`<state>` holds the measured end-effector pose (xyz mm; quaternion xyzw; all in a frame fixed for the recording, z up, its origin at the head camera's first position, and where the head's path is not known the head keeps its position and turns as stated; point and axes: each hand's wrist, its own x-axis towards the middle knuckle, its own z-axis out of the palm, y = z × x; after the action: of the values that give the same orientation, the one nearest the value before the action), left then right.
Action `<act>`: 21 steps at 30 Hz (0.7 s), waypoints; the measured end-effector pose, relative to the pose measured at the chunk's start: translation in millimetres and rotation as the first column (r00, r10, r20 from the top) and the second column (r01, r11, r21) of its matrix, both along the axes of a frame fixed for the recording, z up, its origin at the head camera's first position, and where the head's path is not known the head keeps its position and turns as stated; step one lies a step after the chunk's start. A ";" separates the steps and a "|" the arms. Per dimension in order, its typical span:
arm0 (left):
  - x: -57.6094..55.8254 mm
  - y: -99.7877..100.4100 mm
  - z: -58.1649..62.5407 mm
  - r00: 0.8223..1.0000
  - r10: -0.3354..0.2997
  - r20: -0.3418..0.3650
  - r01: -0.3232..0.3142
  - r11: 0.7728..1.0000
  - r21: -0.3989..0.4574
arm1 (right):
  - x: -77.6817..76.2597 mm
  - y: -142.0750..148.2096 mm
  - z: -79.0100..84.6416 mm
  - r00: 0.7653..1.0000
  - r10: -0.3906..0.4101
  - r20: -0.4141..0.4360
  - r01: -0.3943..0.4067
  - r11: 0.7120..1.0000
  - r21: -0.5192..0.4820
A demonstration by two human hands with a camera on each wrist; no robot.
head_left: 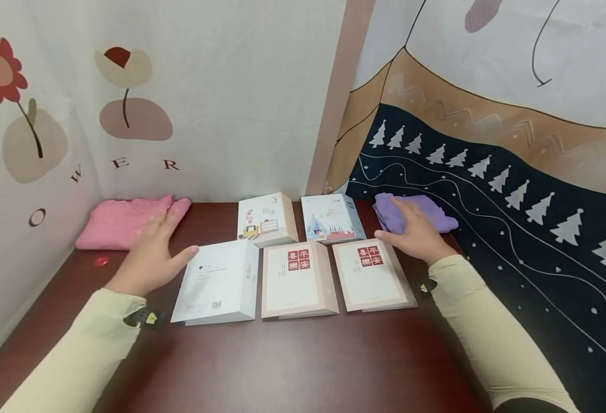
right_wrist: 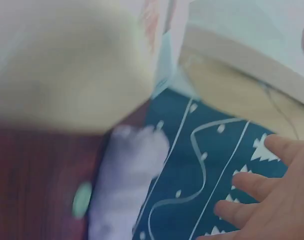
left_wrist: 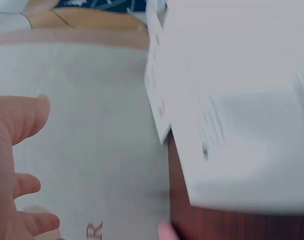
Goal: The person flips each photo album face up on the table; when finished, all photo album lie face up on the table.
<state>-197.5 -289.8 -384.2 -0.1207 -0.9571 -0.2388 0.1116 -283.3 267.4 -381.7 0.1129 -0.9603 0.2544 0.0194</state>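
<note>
Both hands are held out with fingers spread and nothing in them. My left hand (head_left: 153, 255) is beside the upper left corner of a thick white book (head_left: 215, 281) with a barcode; whether the thumb touches it I cannot tell. The right hand (head_left: 411, 229) is beside the upper right corner of a cream book (head_left: 370, 278) with red character squares. A matching cream book (head_left: 297, 284) lies between these two. Behind the front row are a book with a room drawing (head_left: 265, 221) and a book with a blue tent (head_left: 331, 221). In the wrist views the near books are blurred.
A folded pink cloth (head_left: 122, 223) lies at the back left, with a small red disc (head_left: 101, 261) near it. Folded purple cloth (head_left: 426, 212) sits at the back right. A small green piece (right_wrist: 82, 200) lies beside it. Printed fabric hangs behind the brown table (head_left: 282, 367).
</note>
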 end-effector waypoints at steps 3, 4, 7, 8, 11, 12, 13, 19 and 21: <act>-1.2 19.1 -2.2 1.000 -0.012 0.007 0.011 0.996 0.092 | -1.8 -13.0 -1.6 0.999 0.027 0.023 -0.023 0.990 -0.140; -1.5 25.6 -3.6 1.000 -0.009 0.013 0.007 0.994 0.113 | -2.2 -17.5 -2.2 0.999 0.033 0.031 -0.027 0.983 -0.183; -3.0 44.1 -8.0 0.999 0.010 0.044 -0.017 0.985 0.174 | -3.3 -29.8 -4.2 0.997 0.031 0.071 -0.009 0.958 -0.285; -3.9 49.8 -9.4 0.998 0.016 0.055 -0.026 0.982 0.188 | -3.7 -33.4 -4.6 0.996 0.028 0.085 0.000 0.950 -0.314; -7.7 66.5 -12.5 0.997 0.026 0.077 -0.045 0.966 0.255 | -3.6 -41.1 -3.9 0.990 -0.003 0.140 0.059 0.917 -0.393; -9.1 72.3 -12.9 0.996 0.029 0.089 -0.054 0.956 0.287 | -3.4 -43.0 -2.8 0.988 -0.011 0.154 0.076 0.902 -0.426; -10.7 78.5 -13.1 0.995 0.029 0.099 -0.060 0.943 0.327 | -3.3 -44.8 -1.3 0.986 -0.019 0.163 0.092 0.886 -0.454; -21.1 124.3 -10.0 0.981 -0.020 0.193 -0.107 0.776 0.622 | -9.0 -60.3 12.7 0.984 -0.049 0.169 0.131 0.848 -0.513; -25.2 140.9 -9.6 0.977 -0.037 0.211 -0.120 0.723 0.681 | -12.5 -66.6 15.8 0.985 -0.048 0.168 0.131 0.838 -0.529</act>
<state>-222.6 -148.9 -393.7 -0.0231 -0.8082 -0.5862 0.0524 -295.8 200.8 -365.9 0.0387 -0.8533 0.5199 -0.0093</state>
